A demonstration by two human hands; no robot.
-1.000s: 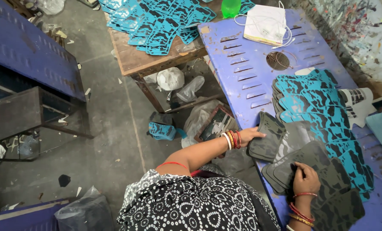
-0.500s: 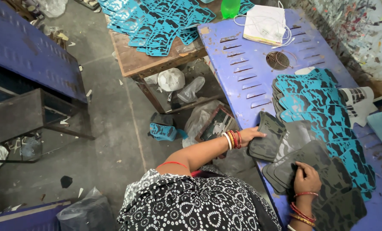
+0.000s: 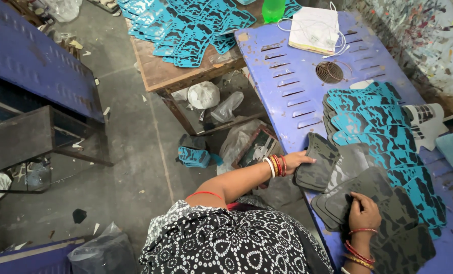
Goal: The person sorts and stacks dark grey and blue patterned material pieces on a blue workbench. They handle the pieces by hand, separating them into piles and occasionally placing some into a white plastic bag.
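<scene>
bare blue panel (image 3: 292, 76) free beyond hands, teal cutouts (image 3: 373, 122) crowding right, dark pieces (image 3: 358, 182) underhand

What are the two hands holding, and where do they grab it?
The left hand rests on the near edge of a dark grey cut-out sheet. The right hand pinches the edge of another grey sheet in the overlapping pile on the blue table.

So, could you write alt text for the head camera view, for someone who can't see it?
Seen from above, a person's left hand rests on a dark grey flat cut-out piece and the right hand on an overlapping stack of similar pieces, on a slotted blue metal table beside teal patterned cut-outs.
</scene>
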